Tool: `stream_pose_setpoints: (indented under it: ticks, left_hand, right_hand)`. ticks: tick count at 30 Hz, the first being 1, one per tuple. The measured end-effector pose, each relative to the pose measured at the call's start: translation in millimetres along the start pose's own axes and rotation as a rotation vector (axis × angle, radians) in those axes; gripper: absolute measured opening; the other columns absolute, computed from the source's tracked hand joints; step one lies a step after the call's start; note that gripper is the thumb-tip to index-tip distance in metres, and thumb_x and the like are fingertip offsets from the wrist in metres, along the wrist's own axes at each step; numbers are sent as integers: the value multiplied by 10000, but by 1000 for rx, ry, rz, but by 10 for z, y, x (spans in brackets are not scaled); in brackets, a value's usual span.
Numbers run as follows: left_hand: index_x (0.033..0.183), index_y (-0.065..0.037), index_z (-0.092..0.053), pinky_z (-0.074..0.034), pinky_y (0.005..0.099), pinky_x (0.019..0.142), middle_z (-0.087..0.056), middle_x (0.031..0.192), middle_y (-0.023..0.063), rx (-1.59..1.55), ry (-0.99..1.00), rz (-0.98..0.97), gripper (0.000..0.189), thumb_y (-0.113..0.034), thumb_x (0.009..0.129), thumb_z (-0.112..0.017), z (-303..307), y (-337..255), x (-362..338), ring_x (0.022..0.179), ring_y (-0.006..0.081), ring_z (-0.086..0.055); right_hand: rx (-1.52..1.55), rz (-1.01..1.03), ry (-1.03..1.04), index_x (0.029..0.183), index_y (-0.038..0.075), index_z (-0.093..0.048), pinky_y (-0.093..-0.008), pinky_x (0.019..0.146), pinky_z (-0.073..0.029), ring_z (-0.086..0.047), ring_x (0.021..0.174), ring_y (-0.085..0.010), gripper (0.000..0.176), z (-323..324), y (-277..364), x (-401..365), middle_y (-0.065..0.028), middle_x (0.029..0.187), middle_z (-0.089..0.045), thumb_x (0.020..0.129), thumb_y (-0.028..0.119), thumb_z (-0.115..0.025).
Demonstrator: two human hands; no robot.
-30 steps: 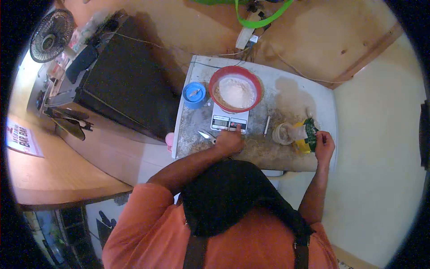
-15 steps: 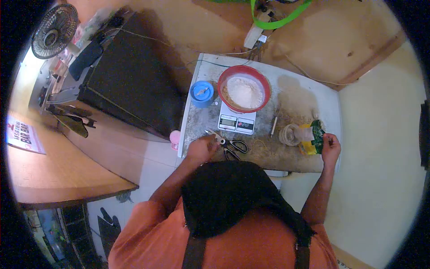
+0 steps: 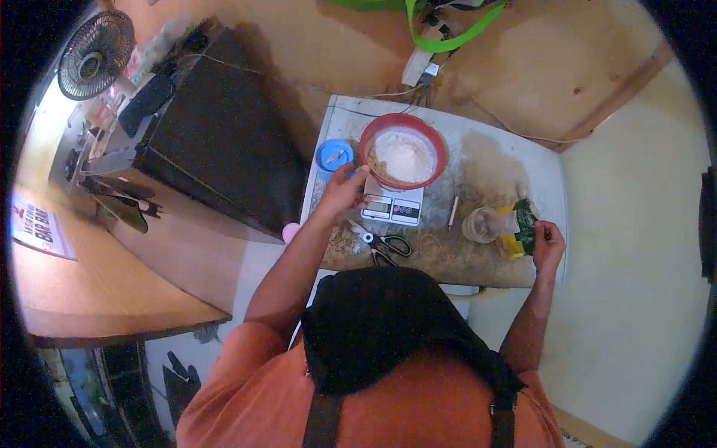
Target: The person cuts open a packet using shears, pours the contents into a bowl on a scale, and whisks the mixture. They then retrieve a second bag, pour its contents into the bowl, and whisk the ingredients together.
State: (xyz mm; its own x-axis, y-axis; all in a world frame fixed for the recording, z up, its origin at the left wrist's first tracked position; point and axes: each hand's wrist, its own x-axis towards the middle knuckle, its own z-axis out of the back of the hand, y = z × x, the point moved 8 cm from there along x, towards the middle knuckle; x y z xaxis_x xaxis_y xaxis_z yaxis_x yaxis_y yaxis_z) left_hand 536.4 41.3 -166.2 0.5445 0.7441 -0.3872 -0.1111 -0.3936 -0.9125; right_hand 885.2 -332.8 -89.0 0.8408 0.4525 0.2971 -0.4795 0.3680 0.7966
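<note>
My left hand (image 3: 345,193) is open at the near left side of a red bowl (image 3: 444,149), with its fingertips close to the rim and the thumb apart. White powder (image 3: 402,155) and some brown, grainy stuff fill part of the bowl. Underneath is a white kitchen scale (image 3: 405,212) with a small display. On the right, my right hand (image 3: 550,249) pinches the edge of a green and yellow pouch (image 3: 526,230). That pouch lies beside a clear round jar (image 3: 479,225). Black-handled scissors (image 3: 382,243) rest in front of the scale.
A blue round container (image 3: 333,157) with a small light object on it stands left of the bowl. A pen-like stick (image 3: 453,211) and a yellow rubber band (image 3: 429,242) lie on the worn table (image 3: 549,168). A large dark cabinet (image 3: 224,127) flanks the table's left.
My left hand has moved away from the scissors, forward to the bowl's rim, and its fingers have spread. My right hand stays at the pouch.
</note>
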Motion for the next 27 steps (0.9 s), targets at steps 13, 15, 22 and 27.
stream_pose_setpoints:
  ticks: [13, 15, 22, 27]
  left_hand:
    - [1362, -167, -320, -618, 411, 605, -563, 1186, 145, -141, 47, -75, 593, 30, 843, -530, -505, -69, 330, 891, 334, -658]
    - [1364, -177, -320, -616, 412, 610, -553, 1214, 131, -170, 47, -123, 594, 32, 845, -519, -517, -193, 202, 906, 336, -655]
    - [1404, -255, -272, -594, 389, 633, -495, 1254, 126, -375, 84, -204, 688, 75, 824, -439, -472, -890, -362, 919, 292, -634]
    - [1414, -259, -265, -603, 382, 654, -504, 1254, 108, -381, 90, -247, 701, 68, 819, -440, -459, -1144, -571, 938, 286, -630]
  right_hand:
    - [-170, 11, 4, 897, 18, -653, -291, 719, -497, -619, 751, -161, 121, 10, 103, 3, -83, 815, -672, 882, 137, -636]
    - [-173, 10, -13, 896, 20, -654, -294, 718, -498, -622, 751, -160, 129, 24, 62, -8, -80, 816, -675, 882, 147, -638]
    - [-232, 15, 8, 902, 34, -664, -316, 714, -507, -634, 742, -194, 155, 7, 93, 10, -100, 837, -684, 877, 186, -648]
    - [-209, 76, -7, 917, 22, -661, -317, 706, -502, -630, 742, -195, 185, -9, 58, 21, -107, 837, -681, 875, 202, -653]
